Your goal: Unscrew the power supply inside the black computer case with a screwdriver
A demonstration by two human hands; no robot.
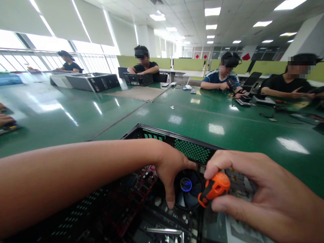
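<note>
An open black computer case [177, 135] lies in front of me. Inside it, a black cooling fan [197, 179] with a blue-lit-looking hub sits above a motherboard. My left hand [172, 165] reaches over the case and is closed round the fan's left side, thumb at the near edge, fingers at the far edge. My right hand [255, 189] pinches an orange and black screwdriver handle [219, 187] between thumb and fingers, just right of the fan. The screwdriver's tip is hidden. A red circuit board [138, 206] stands left of the fan.
A metal bracket [165, 231] lies low in the case. Across the green table [162, 114] several people work. Another computer case [92, 82] and a cardboard sheet [138, 92] lie at the far left, with cables [288, 111] at the right.
</note>
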